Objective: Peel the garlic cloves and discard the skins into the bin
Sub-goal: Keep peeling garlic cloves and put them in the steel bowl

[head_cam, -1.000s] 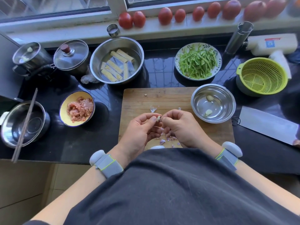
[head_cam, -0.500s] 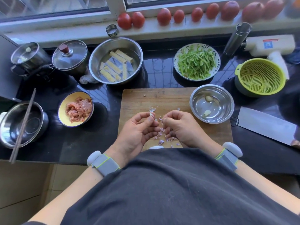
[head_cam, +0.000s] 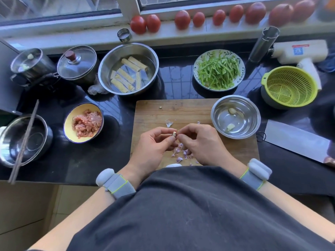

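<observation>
You have one small pale garlic clove [head_cam: 174, 134] pinched above the near half of the wooden cutting board. Purplish skins [head_cam: 182, 153] lie scattered on the board just beneath it. Two peeled cloves [head_cam: 231, 118] sit well apart in the steel bowl to the right.

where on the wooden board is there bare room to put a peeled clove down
The far-left stretch of the wooden cutting board, between the steel bowl of tofu sticks and the hands, is bare apart from a crumb. The near edge is crowded: purple garlic skins lie under the left hand and right hand.
</observation>
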The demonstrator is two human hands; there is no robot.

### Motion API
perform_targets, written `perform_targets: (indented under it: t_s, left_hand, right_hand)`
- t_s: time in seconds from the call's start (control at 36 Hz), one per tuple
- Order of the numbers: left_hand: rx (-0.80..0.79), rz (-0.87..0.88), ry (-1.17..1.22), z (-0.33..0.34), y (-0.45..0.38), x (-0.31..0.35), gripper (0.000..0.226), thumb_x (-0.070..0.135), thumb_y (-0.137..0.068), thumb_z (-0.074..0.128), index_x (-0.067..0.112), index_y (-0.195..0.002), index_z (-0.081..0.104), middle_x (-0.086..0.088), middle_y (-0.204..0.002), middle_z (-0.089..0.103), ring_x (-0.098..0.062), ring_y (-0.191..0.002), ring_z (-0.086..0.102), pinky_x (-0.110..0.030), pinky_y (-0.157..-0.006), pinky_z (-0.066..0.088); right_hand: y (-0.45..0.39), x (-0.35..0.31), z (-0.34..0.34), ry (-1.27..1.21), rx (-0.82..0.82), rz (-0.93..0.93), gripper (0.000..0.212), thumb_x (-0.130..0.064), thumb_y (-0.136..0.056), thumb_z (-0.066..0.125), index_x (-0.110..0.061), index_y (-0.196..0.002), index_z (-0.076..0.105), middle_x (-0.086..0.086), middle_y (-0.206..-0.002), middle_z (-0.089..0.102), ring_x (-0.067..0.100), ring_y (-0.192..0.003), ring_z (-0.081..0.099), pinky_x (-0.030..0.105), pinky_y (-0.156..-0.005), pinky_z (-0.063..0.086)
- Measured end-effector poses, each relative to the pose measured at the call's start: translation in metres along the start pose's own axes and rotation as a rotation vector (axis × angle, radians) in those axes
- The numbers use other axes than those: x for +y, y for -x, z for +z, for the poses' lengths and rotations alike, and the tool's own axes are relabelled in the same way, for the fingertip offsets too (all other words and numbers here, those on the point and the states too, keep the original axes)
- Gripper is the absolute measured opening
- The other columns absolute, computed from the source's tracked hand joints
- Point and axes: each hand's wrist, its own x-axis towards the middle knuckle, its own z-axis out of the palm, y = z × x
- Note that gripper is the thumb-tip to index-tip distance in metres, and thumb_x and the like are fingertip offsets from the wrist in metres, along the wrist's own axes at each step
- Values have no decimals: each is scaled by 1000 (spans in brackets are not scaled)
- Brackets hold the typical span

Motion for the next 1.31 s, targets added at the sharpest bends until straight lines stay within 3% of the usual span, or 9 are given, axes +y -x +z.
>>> perform_targets:
  t_s: [0.06, 0.17, 0.39, 0.64, 0.75, 0.89, 1.0, 1.17, 1.31]
  left_hand:
    - [8, 34, -51, 0, 0, 1, 15, -2, -92, 67, -1, -106, 71, -24, -93, 74, -25, -80, 71, -33, -79, 61]
    - [23, 90, -124, 0, 2, 5, 15, -3, -89, 70, 0, -103, 73, -20, -91, 75, -19, -77, 72, -28, -76, 61]
    - [56, 233, -378, -1, 5, 7, 15, 5, -85, 77, 13, -98, 79, 5, -87, 78, -12, -84, 74, -28, -83, 59]
    - [64, 365, -549, -1, 4, 6, 15, 19, -83, 77, 16, -97, 80, 7, -90, 78, -10, -84, 73, -38, -80, 59]
    - [61, 298, -461, 2, 4, 5, 13, 12, -86, 76, 17, -98, 80, 5, -86, 78, -12, -82, 74, -40, -81, 60]
    - [-43, 101, -141, 6, 7, 7, 17, -2, -95, 63, 8, -101, 74, -13, -88, 77, -21, -80, 74, -36, -80, 61]
    - [-91, 23, -6, 5, 8, 5, 18, -2, -99, 56, 6, -106, 70, -15, -92, 76, -27, -85, 74, -32, -80, 61]
    - [-156, -30, 86, 6, 7, 5, 21, -1, -101, 49, 11, -104, 66, -5, -85, 76, -22, -82, 73, -33, -83, 60]
    - [-152, -52, 126, 6, 7, 3, 20, 1, -102, 48, 12, -103, 65, -5, -86, 74, -23, -81, 72, -33, -81, 59]
  right_hand:
    - [0, -3, 0, -53, 0, 22, 8, -18, -91, 72, -22, -86, 77, -5, -63, 69, 6, -51, 64, 16, -53, 49]
    - [-1, -4, 0, -86, 2, 37, 11, -19, -91, 71, -23, -81, 75, 0, -61, 70, 13, -53, 68, 21, -56, 55]
    - [1, -5, -3, 30, 10, -24, 13, -18, -89, 70, -24, -78, 73, -4, -61, 68, 12, -52, 66, 18, -53, 52]
    - [1, -2, -2, 5, 53, -33, 14, -15, -84, 70, -21, -71, 71, -3, -61, 67, 17, -58, 66, 34, -63, 58]
    - [0, -2, -2, -51, 65, -11, 14, -16, -82, 70, -22, -69, 71, -3, -62, 67, 20, -61, 66, 39, -65, 59]
    - [-1, -6, -2, -165, 22, 61, 13, -14, -82, 70, -17, -70, 70, -8, -59, 63, 13, -58, 59, 48, -68, 60]
    - [1, -8, -1, -235, -5, 83, 11, -10, -84, 69, -11, -74, 70, -8, -57, 62, 9, -56, 57, 39, -65, 57]
    - [1, -7, -1, -314, -38, 119, 15, -6, -86, 67, -12, -73, 69, -8, -53, 60, 8, -51, 54, 25, -54, 50]
    - [1, -6, 0, -339, -46, 130, 18, -4, -87, 66, -14, -71, 68, -2, -60, 60, 12, -54, 55, 27, -54, 49]
